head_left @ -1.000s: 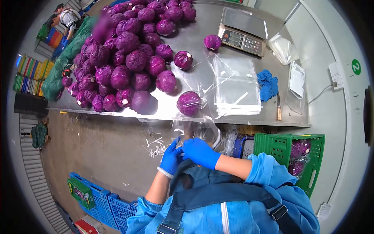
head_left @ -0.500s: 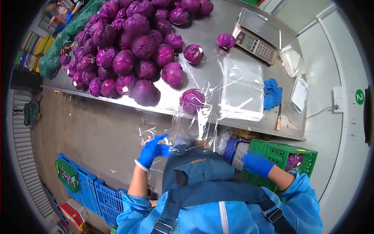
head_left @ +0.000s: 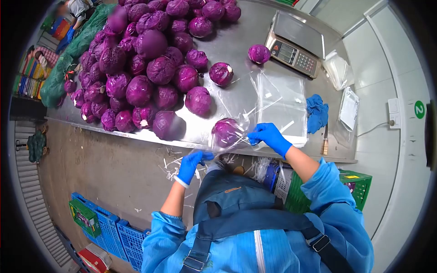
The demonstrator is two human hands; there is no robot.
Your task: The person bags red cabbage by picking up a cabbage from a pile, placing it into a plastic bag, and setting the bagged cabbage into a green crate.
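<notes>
A red cabbage (head_left: 225, 133) sits near the table's front edge, with a clear plastic bag (head_left: 217, 150) around it. My left hand (head_left: 192, 165), in a blue glove, grips the loose near side of the bag at its left, just off the table edge. On the other side, my gloved right hand (head_left: 271, 139) is closed in a pinch on the bag's plastic, close beside the cabbage. Glare on the film hides exactly where the fingers meet it. Beyond my right hand lies a stack of flat clear bags (head_left: 282, 102) with thin white strips on it.
A big heap of red cabbages (head_left: 139, 91) covers the table's left. At the right are a weighing scale (head_left: 296, 45), a crumpled blue cloth (head_left: 317, 112) and a wooden-handled knife (head_left: 325, 144). Below stands a green crate (head_left: 362, 184). Two people work at the far left.
My right hand has come up from beside the green crate to the bag. My left hand has moved slightly up and right, its fingers closing on the plastic. The bag now sits closer around the cabbage.
</notes>
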